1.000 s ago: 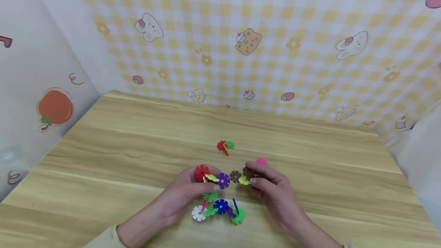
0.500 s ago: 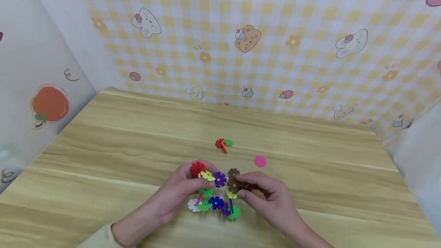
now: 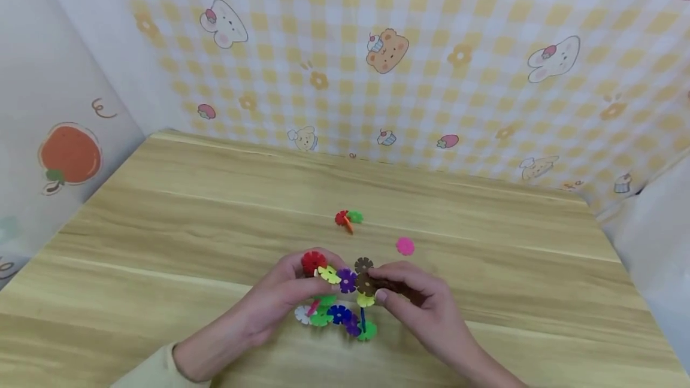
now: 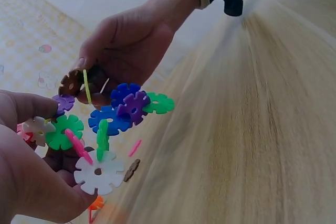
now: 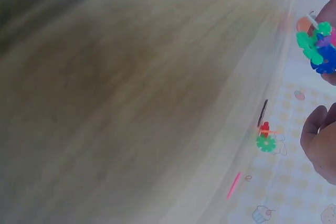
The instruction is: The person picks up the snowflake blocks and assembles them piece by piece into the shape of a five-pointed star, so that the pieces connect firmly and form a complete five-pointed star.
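My left hand point(image 3: 286, 292) holds a chain of notched plastic snowflake discs, its thumb near the purple disc point(image 3: 347, 281) and yellow disc point(image 3: 329, 274). A red disc point(image 3: 314, 263) shows by its fingers. From there the chain loops below through white point(image 4: 98, 172), green point(image 4: 64, 132) and blue point(image 4: 110, 120) discs. My right hand point(image 3: 423, 307) pinches a brown disc point(image 3: 366, 284) between thumb and fingers. A second yellow disc point(image 3: 365, 299) stands just below that brown one. In the head view the pinched brown disc sits right at the purple disc's edge.
On the wooden table point(image 3: 215, 226) beyond the hands lie a loose brown disc point(image 3: 363, 265) and a pink disc point(image 3: 405, 246). Farther back is a small joined cluster of red, green and orange discs point(image 3: 342, 218). A patterned cloth wall point(image 3: 345, 76) rises behind the table.
My right hand has moved left with the brown disc, bringing it up to the purple disc. The pink disc behind it is now uncovered. My left hand keeps its hold nearly in place.
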Demonstrator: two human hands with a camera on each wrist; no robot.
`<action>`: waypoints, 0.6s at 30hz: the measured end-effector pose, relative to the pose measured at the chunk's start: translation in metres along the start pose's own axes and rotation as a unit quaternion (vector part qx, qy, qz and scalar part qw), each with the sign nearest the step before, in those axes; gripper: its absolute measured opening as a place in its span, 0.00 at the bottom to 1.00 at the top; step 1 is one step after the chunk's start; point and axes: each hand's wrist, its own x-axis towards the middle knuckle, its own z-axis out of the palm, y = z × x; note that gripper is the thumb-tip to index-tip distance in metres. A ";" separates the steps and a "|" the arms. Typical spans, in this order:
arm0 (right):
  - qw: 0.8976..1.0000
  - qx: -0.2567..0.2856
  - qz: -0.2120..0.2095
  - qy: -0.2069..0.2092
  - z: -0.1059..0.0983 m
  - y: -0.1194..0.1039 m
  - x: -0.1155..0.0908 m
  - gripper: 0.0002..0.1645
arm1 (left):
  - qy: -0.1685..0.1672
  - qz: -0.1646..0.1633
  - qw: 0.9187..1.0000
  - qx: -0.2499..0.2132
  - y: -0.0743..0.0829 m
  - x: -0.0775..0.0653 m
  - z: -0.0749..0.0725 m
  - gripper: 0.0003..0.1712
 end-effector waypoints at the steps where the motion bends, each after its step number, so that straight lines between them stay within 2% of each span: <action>1: 1.000 0.008 0.015 0.006 0.000 -0.002 0.000 0.18 | -0.003 0.005 1.000 0.002 0.000 0.000 0.000 0.15; 5: 0.995 0.033 0.082 0.037 0.001 -0.008 0.001 0.18 | -0.005 0.018 1.000 0.017 0.002 0.001 0.003 0.16; 7: 0.993 0.045 0.100 0.048 0.002 -0.009 0.002 0.17 | -0.004 0.022 0.999 0.023 0.002 0.001 0.004 0.17; 18: 0.981 0.086 0.154 0.079 0.007 -0.007 0.002 0.14 | 0.030 0.034 0.996 0.073 0.004 0.000 0.007 0.15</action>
